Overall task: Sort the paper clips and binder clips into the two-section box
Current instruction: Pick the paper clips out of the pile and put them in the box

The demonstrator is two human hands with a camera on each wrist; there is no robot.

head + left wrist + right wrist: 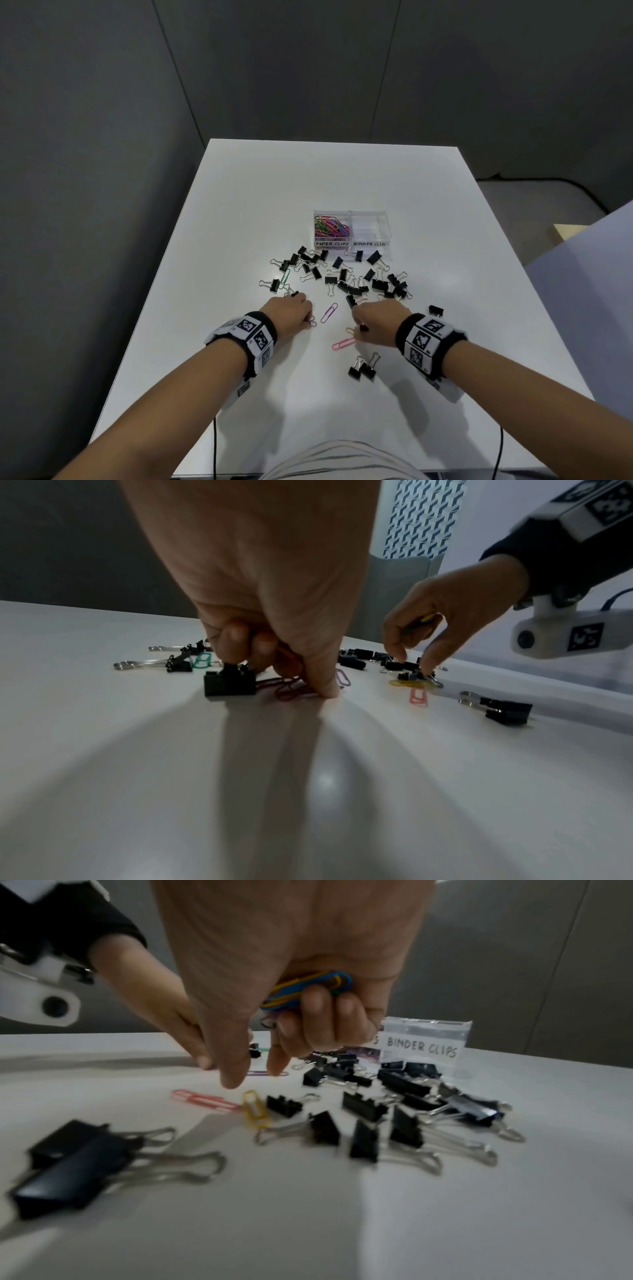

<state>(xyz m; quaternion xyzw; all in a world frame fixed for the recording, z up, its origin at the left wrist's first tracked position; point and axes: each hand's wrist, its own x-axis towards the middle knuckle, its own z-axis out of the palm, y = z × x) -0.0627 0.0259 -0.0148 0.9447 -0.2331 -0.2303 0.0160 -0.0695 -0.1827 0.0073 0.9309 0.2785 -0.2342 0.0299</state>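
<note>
The clear two-section box [368,236] stands mid-table; its "PAPER CLIPS" half holds coloured paper clips [330,225], and its "BINDER CLIPS" half [423,1047] looks bare. Black binder clips [346,275] lie scattered in front of it. My left hand [281,669] is down on the table, thumb and curled fingers pinching dark red paper clips [291,692] beside a binder clip [229,684]. My right hand [255,1074] keeps a bunch of blue, yellow and green paper clips [308,988] in its curled fingers. Its thumb and forefinger point down just above a yellow clip [255,1110] and a pink clip [202,1099].
A purple paper clip [329,312] lies between the hands and a green one [285,277] sits among the left binder clips. Two binder clips [363,368] lie near the right wrist, one more [436,310] to its right. The white table [308,178] ends close behind the box.
</note>
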